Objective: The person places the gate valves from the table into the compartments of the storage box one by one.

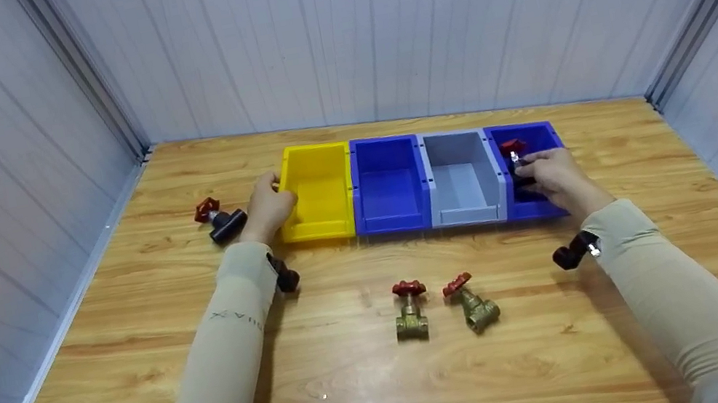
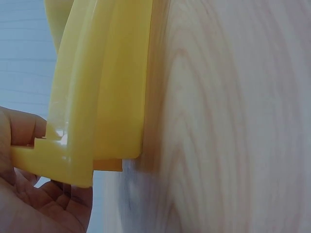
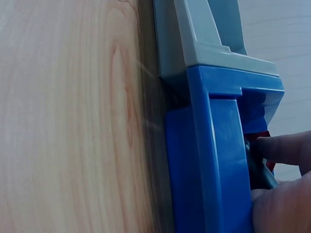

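My left hand (image 1: 268, 208) grips the left wall of the yellow bin (image 1: 318, 197), thumb and fingers on either side of the wall. The left wrist view shows the hand (image 2: 29, 204) curled round the yellow rim (image 2: 80, 160). My right hand (image 1: 557, 175) reaches into the rightmost blue bin (image 1: 543, 133) and pinches a black valve with a red handwheel (image 1: 511, 146). In the right wrist view, thumb and finger hold the dark valve body (image 3: 260, 167) behind the bin's front lip (image 3: 228, 145), which hides its lower part.
Between those bins stand another blue bin (image 1: 390, 188) and a grey bin (image 1: 460, 187), all in one row. Another black valve (image 1: 228, 226) lies left of my left hand. Two brass valves (image 1: 412, 325) (image 1: 482, 313) with red handwheels lie in front. White panels (image 1: 337, 35) enclose the table.
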